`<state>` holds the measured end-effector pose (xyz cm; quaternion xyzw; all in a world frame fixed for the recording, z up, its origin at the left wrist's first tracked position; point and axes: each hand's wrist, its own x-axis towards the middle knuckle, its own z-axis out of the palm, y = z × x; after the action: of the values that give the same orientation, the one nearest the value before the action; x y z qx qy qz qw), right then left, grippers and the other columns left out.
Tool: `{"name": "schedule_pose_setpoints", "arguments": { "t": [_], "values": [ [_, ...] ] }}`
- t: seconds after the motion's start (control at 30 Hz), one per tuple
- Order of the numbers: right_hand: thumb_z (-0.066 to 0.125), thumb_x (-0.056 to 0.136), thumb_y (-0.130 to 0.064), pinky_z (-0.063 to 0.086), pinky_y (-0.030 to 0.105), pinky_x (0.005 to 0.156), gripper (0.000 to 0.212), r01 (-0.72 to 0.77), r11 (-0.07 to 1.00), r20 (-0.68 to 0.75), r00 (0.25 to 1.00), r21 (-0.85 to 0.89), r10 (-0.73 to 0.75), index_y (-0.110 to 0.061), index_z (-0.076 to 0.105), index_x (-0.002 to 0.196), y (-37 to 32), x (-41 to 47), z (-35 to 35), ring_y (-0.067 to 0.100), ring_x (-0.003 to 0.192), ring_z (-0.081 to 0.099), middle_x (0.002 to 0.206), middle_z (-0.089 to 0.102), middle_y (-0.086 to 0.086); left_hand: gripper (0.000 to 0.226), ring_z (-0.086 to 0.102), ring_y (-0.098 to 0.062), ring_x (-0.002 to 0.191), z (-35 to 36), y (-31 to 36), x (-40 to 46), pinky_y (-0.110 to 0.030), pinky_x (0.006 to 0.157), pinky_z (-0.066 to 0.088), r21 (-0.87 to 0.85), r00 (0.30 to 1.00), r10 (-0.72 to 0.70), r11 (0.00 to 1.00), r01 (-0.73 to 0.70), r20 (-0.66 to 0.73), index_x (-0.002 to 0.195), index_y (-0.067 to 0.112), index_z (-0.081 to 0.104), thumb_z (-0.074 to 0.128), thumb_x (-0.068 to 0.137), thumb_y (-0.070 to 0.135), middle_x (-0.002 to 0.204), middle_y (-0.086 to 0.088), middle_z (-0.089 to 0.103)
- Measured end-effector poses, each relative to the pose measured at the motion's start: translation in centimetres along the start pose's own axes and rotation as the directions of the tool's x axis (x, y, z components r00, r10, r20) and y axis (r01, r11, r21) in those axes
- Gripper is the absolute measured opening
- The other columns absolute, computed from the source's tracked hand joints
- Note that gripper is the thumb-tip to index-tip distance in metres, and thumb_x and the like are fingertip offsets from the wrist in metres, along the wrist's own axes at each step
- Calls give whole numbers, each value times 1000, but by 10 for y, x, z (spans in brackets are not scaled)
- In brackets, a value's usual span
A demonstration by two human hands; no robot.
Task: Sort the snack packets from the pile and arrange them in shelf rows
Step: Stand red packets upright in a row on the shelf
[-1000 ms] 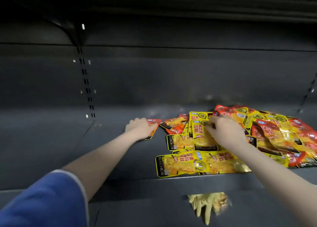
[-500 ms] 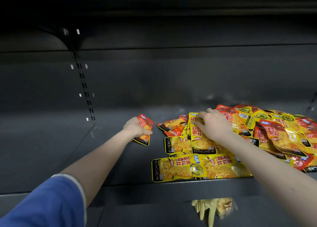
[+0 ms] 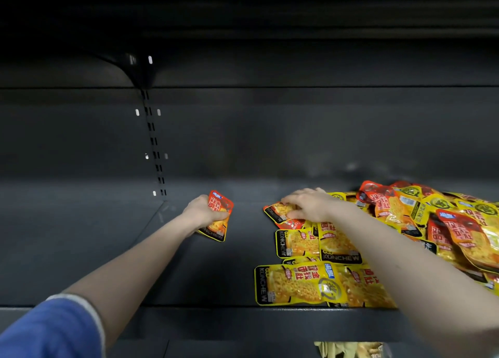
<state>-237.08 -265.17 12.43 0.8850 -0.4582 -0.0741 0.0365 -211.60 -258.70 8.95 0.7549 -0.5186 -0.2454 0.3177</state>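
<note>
A person reaches both bare arms into a dark metal shelf (image 3: 81,249). The left hand (image 3: 201,213) grips one red packet (image 3: 217,217), fingers curled round its near side and thumb across its face, holding it tilted up on end near the middle of the shelf, towards the back wall. The right hand (image 3: 310,205) lies over the left edge of the pile (image 3: 391,236), fingertips pinching the end of another red packet (image 3: 278,211) that lies flat there. The pile covers the right half of the shelf, red and yellow packets overlapping, reaching close to the back wall. A large yellow packet (image 3: 294,283) lies flat at the front edge of the shelf. The packets look light, thin and flexible, with glossy film that is probably slippery; they would likely bend if held by a corner, so a pinch across the sealed end or a grip over the width seems safest. Pulling one from under others may drag its neighbours along. The left half of the shelf shows bare dark metal, so rows could start there. The front edge has no visible lip, so the packet lying there could slide off.
</note>
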Motion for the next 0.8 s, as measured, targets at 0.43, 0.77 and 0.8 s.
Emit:
{"name": "schedule_pose_setpoints", "arguments": {
  "t": [0.43,0.77,0.8],
  "values": [
    [73,64,-61,32,41,99,76,-115,991,-41,992,61,118,-26,47,127,3,14,-16,28,120,37,121,44,7,24,63,-27,101,-12,-3,-9,-40,94,49,-96,998,16,995,-22,-58,101,15,53,69,84,21,110,-10,66],
    [80,65,-13,45,27,73,54,89,935,-190,981,344,-24,-22,57,113,5,-1,-29,14,92,54,102,56,-7,21,65,-29,96,-22,-10,-20,-42,92,50,-151,991,-15,989,-4,-130,97,14,57,71,83,19,104,-13,68],
    [81,65,-17,46,29,75,50,93,936,-222,975,339,-17,-21,59,110,4,-2,-29,15,92,55,101,57,-6,22,64,-29,97,-22,-10,-21,-42,92,50,-147,990,-21,989,0,-137,98,13,56,71,83,20,105,-13,68]
  ]
}}
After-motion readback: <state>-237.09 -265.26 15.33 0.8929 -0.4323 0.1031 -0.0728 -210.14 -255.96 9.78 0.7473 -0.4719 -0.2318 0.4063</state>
